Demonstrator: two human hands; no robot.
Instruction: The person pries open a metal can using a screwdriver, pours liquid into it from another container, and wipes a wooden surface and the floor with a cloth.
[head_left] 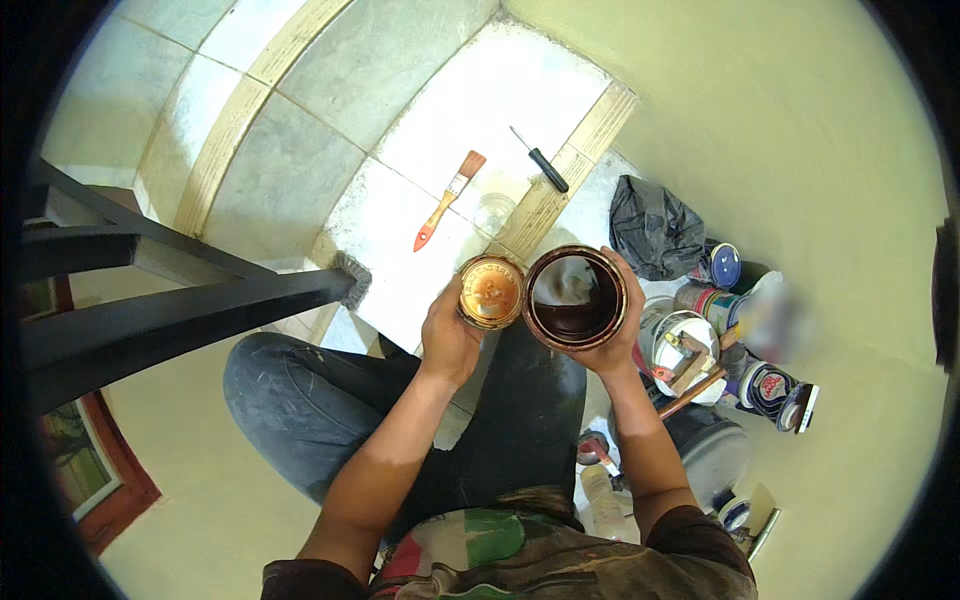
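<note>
My left hand is closed around the side of a round, golden-amber lid with a raised pattern and a dark rim. Whether a container sits beneath it, I cannot tell. In my right hand is an open paint can of dark brown, glossy liquid, its rim stained brown. Lid and can are side by side, nearly touching, above my knees. Beyond them a paintbrush with a wooden, red-tipped handle lies on the white tiled step. A screwdriver with a black handle lies to its right.
Black railing bars cross the left side. At the right stand a white bucket with tools on it, several paint cans and a black plastic bag, close to the pale green wall. Tiled steps rise at the far left.
</note>
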